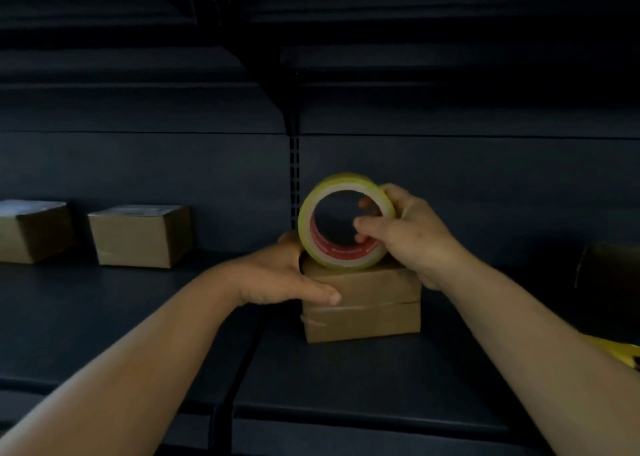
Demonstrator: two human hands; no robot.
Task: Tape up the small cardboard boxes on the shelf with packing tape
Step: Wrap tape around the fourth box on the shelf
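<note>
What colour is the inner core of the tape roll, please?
Red, with a white rim, under yellowish tape roll; seen in the head view.

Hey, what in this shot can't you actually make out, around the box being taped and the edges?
- Head view: top of the box under the tape roll; roll and right hand cover it.
- Left hand hides the box's left side.
- Roll's red core print is blurred.
- Dark box and yellow object, far right, cut off by the frame edge.
- Leftmost box, cut by the left edge.

Dim, soft-focus view: upper shelving sinks into near-black shadow, edges bow from wide-angle distortion.
</note>
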